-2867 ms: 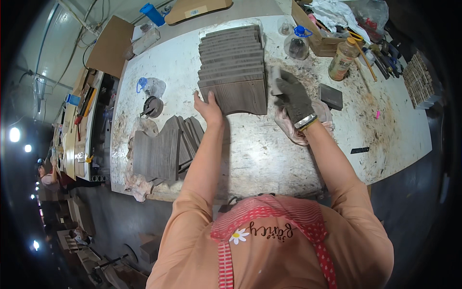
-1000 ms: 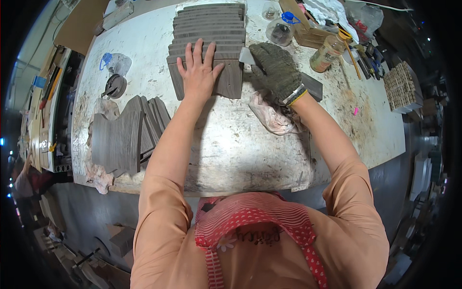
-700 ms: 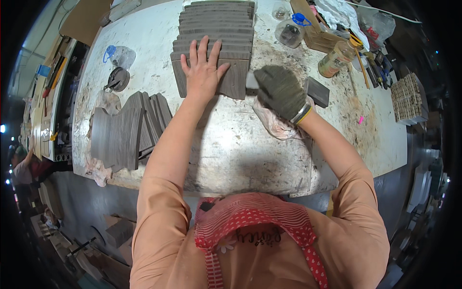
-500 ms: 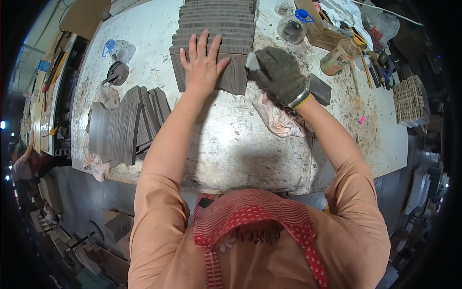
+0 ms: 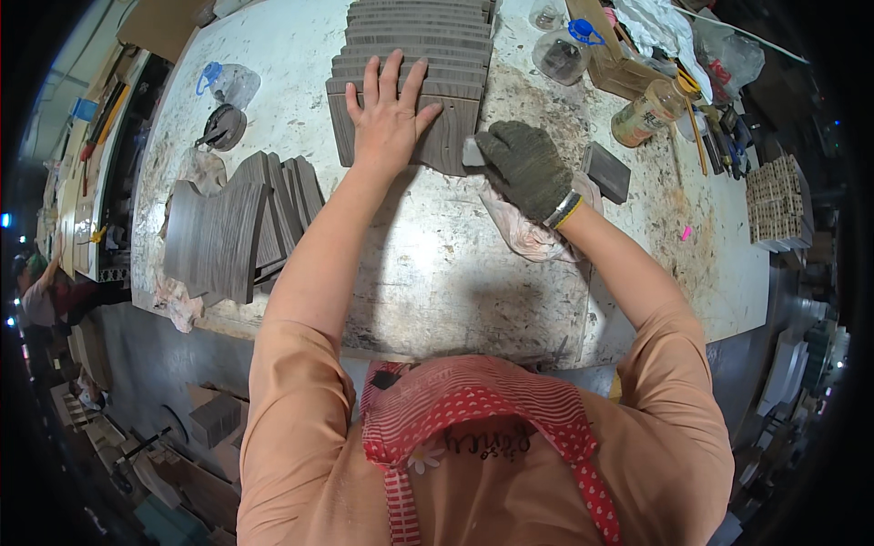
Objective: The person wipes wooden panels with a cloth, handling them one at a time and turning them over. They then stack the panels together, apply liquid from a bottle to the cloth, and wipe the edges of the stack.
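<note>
- A worker's bare left grip (image 5: pixel 384 118) lies with fingers spread apart, palm down, on the front panel (image 5: pixel 446 136) of a row of grey-brown, wood-grained panels (image 5: pixel 414 38), covering much of its middle.
- The gloved right grip (image 5: pixel 528 166) is clamped on a small pale block (image 5: pixel 472 152), which pokes out leftward at the front panel's right end; whether the two touch cannot be told, and the block's long axis is partly hidden by the glove.
- The front panel's long axis runs left to right, its scooped side facing the near edge of the white, stained surface (image 5: pixel 437 300); the overlapping row behind runs toward the far edge.
- Crowding the glove, a crumpled pinkish cloth (image 5: pixel 523 229) lies partly under it, with a dark block (image 5: pixel 607 171) just to its right.
- Toward the surface's far right corner stand a blue-capped jug (image 5: pixel 558 59), a labelled bottle (image 5: pixel 646 116) and a cardboard box (image 5: pixel 612 68).
- More curved panels (image 5: pixel 214 232) lean together by the near left corner; beyond them, nearer the left edge, sit a round dark container (image 5: pixel 225 127) and a clear jug with a blue handle (image 5: pixel 237 86).
</note>
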The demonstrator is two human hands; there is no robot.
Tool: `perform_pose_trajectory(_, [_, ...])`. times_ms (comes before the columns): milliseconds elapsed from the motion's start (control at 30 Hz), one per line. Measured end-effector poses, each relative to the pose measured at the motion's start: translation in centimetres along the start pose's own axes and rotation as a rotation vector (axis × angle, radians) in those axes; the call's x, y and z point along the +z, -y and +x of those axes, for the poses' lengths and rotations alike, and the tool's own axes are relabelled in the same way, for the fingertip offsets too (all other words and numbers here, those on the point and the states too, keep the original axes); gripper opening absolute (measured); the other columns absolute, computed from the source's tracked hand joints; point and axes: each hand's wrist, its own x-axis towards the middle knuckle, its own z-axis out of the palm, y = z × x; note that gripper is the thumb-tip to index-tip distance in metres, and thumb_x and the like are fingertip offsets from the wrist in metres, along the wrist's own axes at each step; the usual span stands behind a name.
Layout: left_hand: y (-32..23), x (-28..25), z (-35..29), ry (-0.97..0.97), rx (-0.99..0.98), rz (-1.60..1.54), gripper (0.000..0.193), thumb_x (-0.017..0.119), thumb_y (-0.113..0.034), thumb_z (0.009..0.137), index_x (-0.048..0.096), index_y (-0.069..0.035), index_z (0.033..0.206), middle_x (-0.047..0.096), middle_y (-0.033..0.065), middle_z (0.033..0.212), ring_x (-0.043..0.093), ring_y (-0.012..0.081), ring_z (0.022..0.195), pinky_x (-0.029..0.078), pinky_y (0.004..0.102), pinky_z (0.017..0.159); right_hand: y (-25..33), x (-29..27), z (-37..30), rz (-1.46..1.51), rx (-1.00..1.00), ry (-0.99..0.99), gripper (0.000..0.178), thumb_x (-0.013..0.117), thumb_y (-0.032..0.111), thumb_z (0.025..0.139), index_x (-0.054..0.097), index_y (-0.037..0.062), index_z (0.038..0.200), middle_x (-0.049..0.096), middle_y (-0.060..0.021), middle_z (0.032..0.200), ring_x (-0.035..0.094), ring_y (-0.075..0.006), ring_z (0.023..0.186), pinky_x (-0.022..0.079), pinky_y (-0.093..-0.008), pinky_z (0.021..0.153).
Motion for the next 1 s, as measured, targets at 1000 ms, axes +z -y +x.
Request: perform_pose_trajectory(1000, [0.7,-1.9,-0.9,0.099,0.038,0.100,0.068,0.064,-0.033,0.085,0.031,-0.025,0.144,0.022,0.0097,0.152,0.024,0.0328,0.139,0.028,0.0556,0.105,2.6,0.8,-0.5,-0.102,0.010,0.098,0.021,0.061,0.018,0.077,0.064,0.0113,0.096,0.060,-0.0098,0.093,0.059,-0.0296,0.090,0.047,-0.0418,0.074])
